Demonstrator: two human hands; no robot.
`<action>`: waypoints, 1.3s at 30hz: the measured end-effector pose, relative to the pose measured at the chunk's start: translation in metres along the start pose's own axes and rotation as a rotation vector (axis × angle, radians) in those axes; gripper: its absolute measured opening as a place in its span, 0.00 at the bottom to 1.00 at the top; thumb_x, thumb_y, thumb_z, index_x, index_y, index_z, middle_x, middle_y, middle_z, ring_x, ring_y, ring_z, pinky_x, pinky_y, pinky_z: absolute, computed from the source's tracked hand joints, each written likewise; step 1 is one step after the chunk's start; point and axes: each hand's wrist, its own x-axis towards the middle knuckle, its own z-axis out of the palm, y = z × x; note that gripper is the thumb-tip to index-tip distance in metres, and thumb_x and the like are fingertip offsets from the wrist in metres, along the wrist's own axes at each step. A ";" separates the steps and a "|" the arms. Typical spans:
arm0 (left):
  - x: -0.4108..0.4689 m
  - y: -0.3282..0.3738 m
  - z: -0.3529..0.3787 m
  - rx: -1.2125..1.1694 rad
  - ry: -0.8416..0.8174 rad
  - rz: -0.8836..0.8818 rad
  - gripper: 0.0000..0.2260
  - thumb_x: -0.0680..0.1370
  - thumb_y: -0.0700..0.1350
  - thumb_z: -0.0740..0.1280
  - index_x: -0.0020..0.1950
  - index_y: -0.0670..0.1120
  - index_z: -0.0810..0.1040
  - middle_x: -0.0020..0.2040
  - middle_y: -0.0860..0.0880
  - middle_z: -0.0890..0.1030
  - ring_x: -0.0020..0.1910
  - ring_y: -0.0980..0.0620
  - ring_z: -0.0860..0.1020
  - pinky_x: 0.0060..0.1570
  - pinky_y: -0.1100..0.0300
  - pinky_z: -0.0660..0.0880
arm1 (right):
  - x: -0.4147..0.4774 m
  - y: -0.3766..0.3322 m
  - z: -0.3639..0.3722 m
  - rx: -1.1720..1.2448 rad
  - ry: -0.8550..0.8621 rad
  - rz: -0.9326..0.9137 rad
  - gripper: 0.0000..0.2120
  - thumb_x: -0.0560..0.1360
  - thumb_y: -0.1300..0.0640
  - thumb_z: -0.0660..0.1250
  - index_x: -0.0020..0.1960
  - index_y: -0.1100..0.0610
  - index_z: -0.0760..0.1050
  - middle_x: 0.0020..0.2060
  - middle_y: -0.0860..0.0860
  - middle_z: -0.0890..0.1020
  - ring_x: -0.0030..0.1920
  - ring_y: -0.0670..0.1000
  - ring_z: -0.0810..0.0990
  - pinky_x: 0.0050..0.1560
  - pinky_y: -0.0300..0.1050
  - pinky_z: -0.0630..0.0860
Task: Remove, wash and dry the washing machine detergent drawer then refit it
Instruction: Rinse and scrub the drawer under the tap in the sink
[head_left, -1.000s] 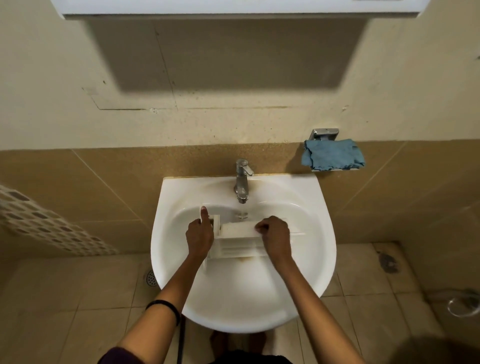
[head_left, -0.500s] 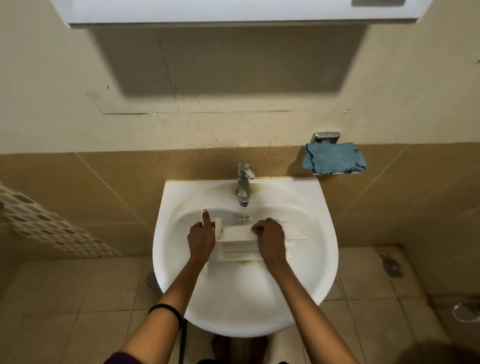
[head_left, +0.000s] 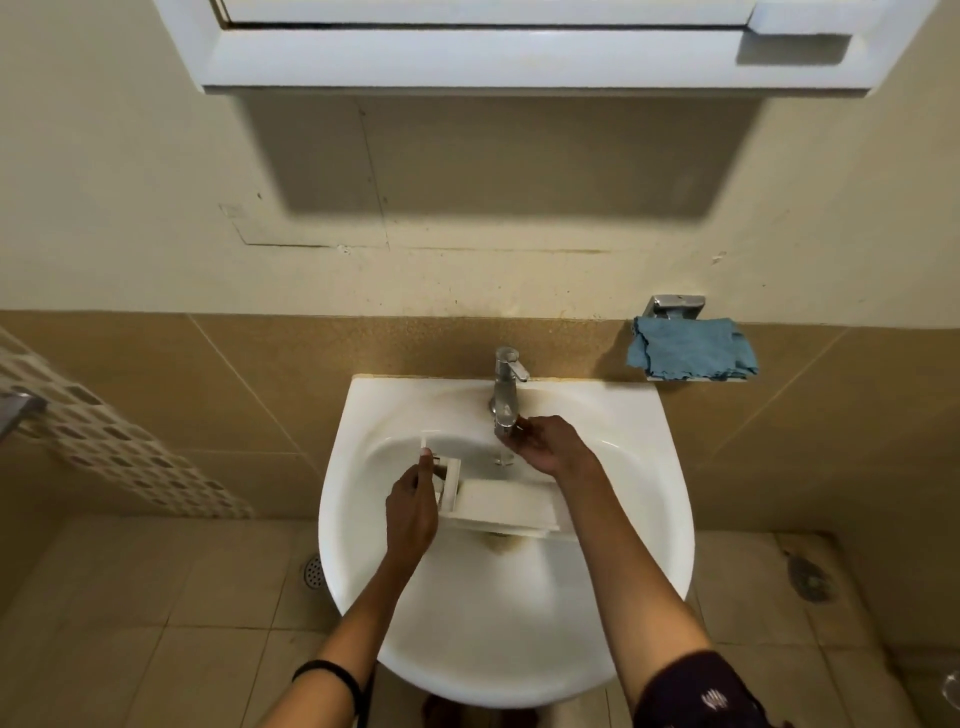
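Detergent drawer (head_left: 501, 506): white plastic, lay across the bowl of the sink (head_left: 652, 519), above the drain hole, long side running left to right.

Left hand (head_left: 413, 512): gripped the drawer's left end, forefinger raised along the end panel. A black band (head_left: 332, 673) circled that wrist.

Right hand (head_left: 545, 448): off the drawer, fingers loosely curled and holding nothing, fingertips at the spout of the tap (head_left: 506, 387); contact could not be told.

Blue cloth (head_left: 691, 349): draped on a metal holder (head_left: 675, 304) on the wall, right of the tap.

White cabinet (head_left: 519, 57): mounted above.

Floor drain (head_left: 313, 571): set in the tiles left of the sink.
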 end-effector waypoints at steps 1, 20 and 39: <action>0.000 -0.002 -0.002 -0.014 -0.003 0.002 0.20 0.82 0.55 0.49 0.45 0.47 0.77 0.42 0.46 0.79 0.43 0.47 0.76 0.46 0.57 0.70 | 0.007 0.003 0.004 0.013 0.014 0.034 0.13 0.78 0.70 0.47 0.51 0.70 0.70 0.47 0.64 0.76 0.44 0.61 0.75 0.33 0.51 0.81; 0.003 -0.008 -0.003 -0.066 -0.027 -0.057 0.24 0.82 0.55 0.47 0.51 0.42 0.78 0.45 0.45 0.80 0.44 0.49 0.76 0.45 0.58 0.68 | -0.046 0.036 0.028 -0.860 -0.172 0.089 0.13 0.78 0.69 0.52 0.45 0.70 0.75 0.33 0.60 0.80 0.32 0.54 0.79 0.37 0.43 0.80; 0.006 -0.011 -0.001 -0.037 0.005 -0.050 0.26 0.82 0.56 0.47 0.50 0.40 0.78 0.50 0.39 0.81 0.53 0.41 0.77 0.52 0.53 0.70 | -0.017 0.051 0.064 -1.941 -0.059 -0.278 0.17 0.66 0.59 0.75 0.53 0.64 0.80 0.47 0.57 0.84 0.48 0.55 0.83 0.51 0.45 0.79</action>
